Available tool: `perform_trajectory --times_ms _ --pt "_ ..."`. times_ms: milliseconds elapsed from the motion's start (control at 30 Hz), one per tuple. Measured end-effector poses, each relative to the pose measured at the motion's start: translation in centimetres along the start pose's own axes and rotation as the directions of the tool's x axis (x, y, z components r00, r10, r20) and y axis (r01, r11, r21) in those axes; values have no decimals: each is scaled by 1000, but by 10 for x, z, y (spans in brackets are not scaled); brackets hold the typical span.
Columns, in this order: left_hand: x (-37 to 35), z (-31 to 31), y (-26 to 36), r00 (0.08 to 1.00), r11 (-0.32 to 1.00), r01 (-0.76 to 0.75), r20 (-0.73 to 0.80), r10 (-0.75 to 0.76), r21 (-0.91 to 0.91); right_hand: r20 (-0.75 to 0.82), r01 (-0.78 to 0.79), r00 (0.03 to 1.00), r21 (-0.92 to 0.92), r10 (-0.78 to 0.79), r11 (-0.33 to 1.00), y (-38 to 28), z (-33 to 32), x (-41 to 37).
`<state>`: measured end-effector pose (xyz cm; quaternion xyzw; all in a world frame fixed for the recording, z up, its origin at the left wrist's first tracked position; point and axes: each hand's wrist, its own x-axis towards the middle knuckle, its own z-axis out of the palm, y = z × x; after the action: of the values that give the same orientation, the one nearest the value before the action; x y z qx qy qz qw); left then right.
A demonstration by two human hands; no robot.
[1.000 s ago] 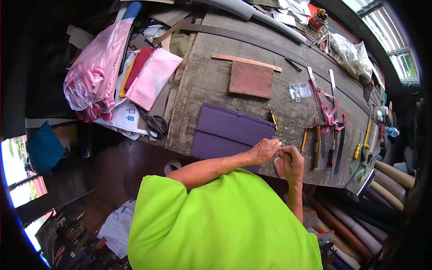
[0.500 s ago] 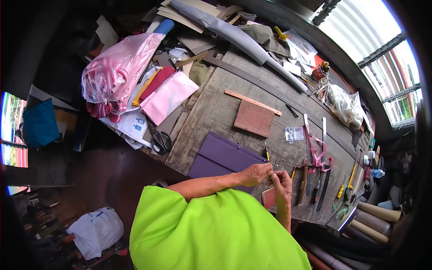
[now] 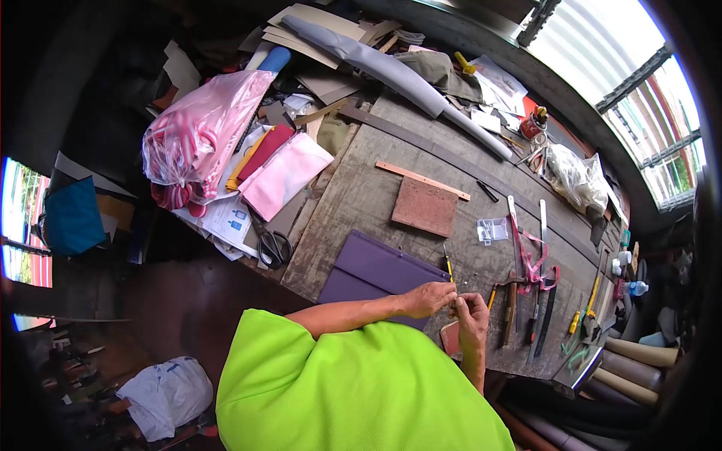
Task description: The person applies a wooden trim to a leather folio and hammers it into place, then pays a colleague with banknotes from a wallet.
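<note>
My left hand [image 3: 427, 299] and my right hand [image 3: 472, 314] meet over the front part of the wooden table [image 3: 338, 203], fingertips pinched together. Whatever is between the fingers is too small to make out. Under and beside my left hand lies a flat purple piece [image 3: 376, 267] with a folded flap. A yellow-handled tool [image 3: 449, 264] points away just beyond my fingertips. Partly covered by my right hand's side is a small reddish pad [image 3: 451, 337]. Farther back, a reddish-brown block [image 3: 425, 207] lies against a thin wooden strip [image 3: 421, 180].
A small clear box [image 3: 492, 231], a hammer [image 3: 511, 301], metal rulers and pink ribbon [image 3: 535, 263] lie to the right. Black scissors [image 3: 274, 248], pink cloth [image 3: 286, 177] and a plastic-wrapped bundle [image 3: 203, 135] are at the left. A long grey roll [image 3: 376, 60] crosses the back.
The camera view has shifted slightly. Both hands remain close together at nearly the same place, with only small finger movement.
</note>
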<state>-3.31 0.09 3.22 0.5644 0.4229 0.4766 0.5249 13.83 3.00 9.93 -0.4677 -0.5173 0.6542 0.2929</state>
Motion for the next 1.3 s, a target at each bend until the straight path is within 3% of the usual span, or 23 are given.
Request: perform_trajectory --times_ms 67,100,167,200,300,333,433,500,567,633,667,733,767,800,900,933,1000,1033,1067,1133,1167,1267,1300 --pt "1 3 -8 953 905 303 121 -279 -298 22 113 994 -289 -112 951 5 -2 -2" --pt "0 5 -5 944 898 329 111 -310 -291 46 163 986 -424 -159 891 6 -2 -4" --pt "-1 5 -2 924 883 381 93 -370 -275 0 105 994 -378 -114 920 1 2 -7" --pt "0 -4 13 906 903 418 112 -407 -102 -22 78 996 -355 -92 932 -1 3 -6" --pt "-8 4 13 997 995 -6 -72 13 100 -53 -24 998 -52 21 998 4 -3 -4" --pt "-9 -1 12 996 993 38 79 -47 111 -26 -63 998 17 63 998 9 -8 -4" --pt "-6 -2 8 998 990 -55 50 48 133 15 -120 993 73 120 990 3 -6 -4" --pt "-3 -5 12 963 965 254 105 -247 -66 -6 -64 998 -62 63 996 8 -5 -6" --pt "-7 10 -4 874 727 478 185 -449 -493 -3 85 996 -361 -92 929 15 -4 -11" --pt "-7 9 0 832 747 554 216 -511 -367 -37 128 986 -438 -160 890 14 0 -15" --pt "-10 11 -3 844 781 536 178 -506 -321 -81 20 995 -370 -54 929 21 -3 -17" --pt "-9 23 -7 970 966 243 29 -241 -87 -135 -104 987 -165 82 981 33 -13 -17" --pt "-9 26 -9 996 995 84 -25 -83 48 -143 -160 978 -57 150 986 36 -17 -17" --pt "-7 29 -12 999 996 32 -2 -32 86 -107 -176 978 38 179 984 34 -20 -16" --pt "-1 24 -21 929 942 335 175 -326 -20 -98 -191 975 84 199 978 36 -26 -15" --pt "0 25 -29 908 881 406 217 -358 -245 -98 -141 986 -30 137 990 36 -26 -15" --pt "1 21 -29 836 775 543 292 -464 -324 -71 -31 997 -256 13 966 36 -25 -15" --pt "4 19 -26 796 713 603 330 -508 -358 -80 -37 997 -259 16 965 36 -25 -14" --pt "7 18 -24 792 749 604 308 -527 -271 -87 -41 996 -263 19 964 35 -25 -13" --pt "10 32 -25 965 962 264 21 -263 -65 -113 -111 989 -170 92 979 36 -28 -10" --pt "11 36 -25 992 993 90 -92 -83 79 -126 -174 978 -70 164 982 37 -30 -8" --pt "12 34 -29 1000 990 -19 -2 20 141 -100 -268 954 125 281 955 40 -35 -4" --pt "12 31 -29 995 989 93 27 -97 117 -84 -284 950 170 302 943 40 -36 -4"
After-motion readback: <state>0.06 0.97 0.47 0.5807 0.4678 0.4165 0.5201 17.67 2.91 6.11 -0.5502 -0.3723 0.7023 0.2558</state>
